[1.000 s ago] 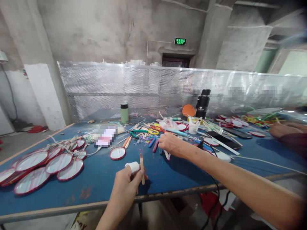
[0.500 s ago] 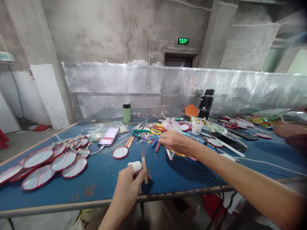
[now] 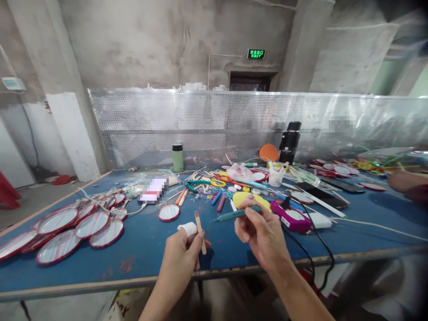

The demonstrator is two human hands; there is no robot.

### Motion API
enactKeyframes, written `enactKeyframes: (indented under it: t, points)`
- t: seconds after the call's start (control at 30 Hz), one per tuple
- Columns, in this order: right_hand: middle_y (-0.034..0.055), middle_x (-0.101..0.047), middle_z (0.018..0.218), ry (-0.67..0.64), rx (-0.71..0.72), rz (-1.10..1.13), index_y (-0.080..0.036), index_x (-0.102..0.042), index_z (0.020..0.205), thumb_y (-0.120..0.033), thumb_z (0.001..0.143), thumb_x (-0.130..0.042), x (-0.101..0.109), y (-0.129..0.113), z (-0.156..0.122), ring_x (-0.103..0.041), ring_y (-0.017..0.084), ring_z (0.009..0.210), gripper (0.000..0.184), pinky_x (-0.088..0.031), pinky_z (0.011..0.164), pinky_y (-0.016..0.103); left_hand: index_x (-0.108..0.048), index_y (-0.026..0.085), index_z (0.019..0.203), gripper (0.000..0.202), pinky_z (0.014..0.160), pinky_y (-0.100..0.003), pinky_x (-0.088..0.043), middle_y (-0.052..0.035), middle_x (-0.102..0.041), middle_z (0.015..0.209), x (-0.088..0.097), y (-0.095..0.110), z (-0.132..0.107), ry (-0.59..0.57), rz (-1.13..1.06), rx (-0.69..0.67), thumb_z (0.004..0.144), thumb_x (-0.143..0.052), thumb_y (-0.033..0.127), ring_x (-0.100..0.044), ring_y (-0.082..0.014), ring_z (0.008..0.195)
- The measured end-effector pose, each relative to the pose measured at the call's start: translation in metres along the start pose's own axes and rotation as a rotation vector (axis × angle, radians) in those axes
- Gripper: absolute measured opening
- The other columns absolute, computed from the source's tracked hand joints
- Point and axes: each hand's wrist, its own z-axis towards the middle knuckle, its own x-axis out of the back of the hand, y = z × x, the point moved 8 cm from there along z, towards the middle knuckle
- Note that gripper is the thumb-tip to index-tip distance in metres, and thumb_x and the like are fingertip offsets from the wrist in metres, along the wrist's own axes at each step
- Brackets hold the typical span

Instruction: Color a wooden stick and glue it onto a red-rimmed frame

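Observation:
My left hand [image 3: 182, 258] is closed on a wooden craft stick [image 3: 199, 225] that stands upright; its thumb wears a white bandage [image 3: 187, 228]. My right hand [image 3: 262, 232] is closed on a teal pen-like tool [image 3: 230, 216], held level with its tip pointing left toward the stick. Both hands hover over the near edge of the blue table [image 3: 143, 249]. A yellow disc [image 3: 245, 198] and a purple glue gun [image 3: 290, 219] lie just behind my right hand.
Several red-rimmed round fans [image 3: 76, 225] lie at the left, one small one [image 3: 168, 212] in the middle. Sticks, pens and scraps litter the centre. A green flask [image 3: 178, 157], a black bottle [image 3: 290, 142] and a perforated metal screen [image 3: 214, 125] stand behind. Another person's arm [image 3: 404, 180] rests at the right.
My right hand has drawn back from the clutter at the table's middle toward me, now holding the teal tool near the stick. The left hand has stayed put.

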Motion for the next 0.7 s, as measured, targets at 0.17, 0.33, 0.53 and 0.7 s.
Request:
enactKeyframes:
  t: [0.17, 0.33, 0.53, 0.7]
  points:
    - [-0.0056, -0.054, 0.052, 0.048, -0.079, 0.114, -0.016, -0.072, 0.086, -0.036, 0.078, -0.079, 0.001, 0.016, -0.001, -0.041, 0.004, 0.036, 0.022, -0.031, 0.038, 0.019, -0.066, 0.016, 0.071, 0.042, 0.039, -0.021, -0.034, -0.0021, -0.064, 0.056, -0.002, -0.002, 0.0, -0.013, -0.006, -0.011, 0.086, -0.054, 0.053, -0.049, -0.0105, 0.037]
    - [-0.0055, -0.055, 0.053, 0.039, -0.081, 0.147, -0.018, -0.071, 0.088, -0.031, 0.078, -0.082, 0.004, 0.023, -0.005, -0.047, 0.006, 0.041, 0.021, -0.035, 0.042, 0.02, -0.066, 0.016, 0.072, 0.039, 0.041, -0.021, -0.034, -0.0009, -0.062, 0.056, -0.003, -0.002, 0.0, -0.006, 0.036, -0.034, 0.089, -0.052, 0.049, -0.049, -0.0103, 0.039]
    - [-0.0073, -0.054, 0.057, 0.148, 0.28, -0.159, -0.023, -0.067, 0.09, -0.033, 0.087, -0.073, 0.021, -0.022, 0.002, -0.048, 0.008, 0.043, 0.012, -0.04, 0.045, 0.022, -0.066, 0.017, 0.075, 0.038, 0.042, -0.021, -0.035, -0.0034, -0.068, 0.064, -0.005, -0.007, 0.001, -0.021, 0.039, -0.043, 0.091, -0.052, 0.048, -0.049, -0.0102, 0.041]
    - [0.0082, -0.073, 0.099, -0.15, 0.747, -1.341, -0.02, -0.071, 0.104, -0.019, 0.094, -0.059, -0.016, -0.056, 0.023, -0.068, 0.023, 0.092, 0.015, -0.051, 0.082, 0.037, -0.067, 0.018, 0.076, 0.037, 0.043, -0.022, -0.035, -0.0045, -0.07, 0.067, -0.004, -0.008, -0.001, -0.023, 0.038, -0.046, 0.091, -0.052, 0.048, -0.049, -0.0109, 0.043]
